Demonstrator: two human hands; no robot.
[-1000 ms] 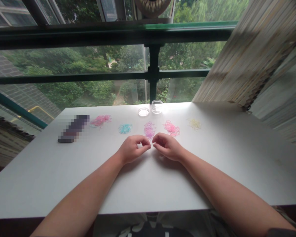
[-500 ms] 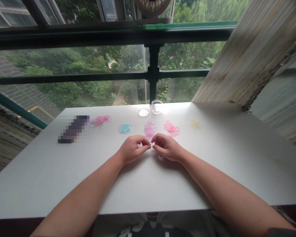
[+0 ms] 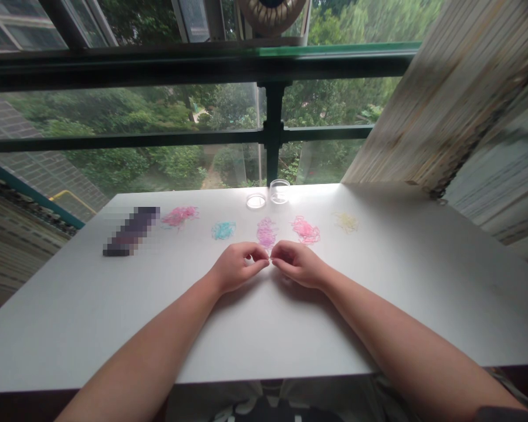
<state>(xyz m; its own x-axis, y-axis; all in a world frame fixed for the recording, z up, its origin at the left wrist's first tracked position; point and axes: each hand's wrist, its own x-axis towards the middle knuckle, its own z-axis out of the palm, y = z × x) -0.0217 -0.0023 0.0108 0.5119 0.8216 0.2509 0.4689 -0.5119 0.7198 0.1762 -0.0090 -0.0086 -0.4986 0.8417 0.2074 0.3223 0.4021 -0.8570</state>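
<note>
My left hand [image 3: 240,266] and my right hand [image 3: 300,264] meet fingertip to fingertip above the white table, both closed in a pinch. Between the tips shows a thin, pale bit of a small rubber band [image 3: 270,258], mostly hidden by the fingers. Just beyond them lies a pile of purple rubber bands [image 3: 266,231]. To its left is a blue pile [image 3: 223,230], and to its right a pinkish-red pile [image 3: 305,229]. Farther out lie a pink pile [image 3: 180,217] at the left and a pale yellow pile [image 3: 346,221] at the right.
At the back of the white table [image 3: 255,340] stand a clear round container [image 3: 280,192] and a flat clear lid [image 3: 256,201]. A dark, pixelated oblong thing [image 3: 134,230] lies at the left. Behind the table are a green window rail [image 3: 202,64] and a striped curtain [image 3: 396,111].
My hands stay nearly in place, their fingertips still together. The view has shifted very slightly; the piles and containers have not moved on the table.
</note>
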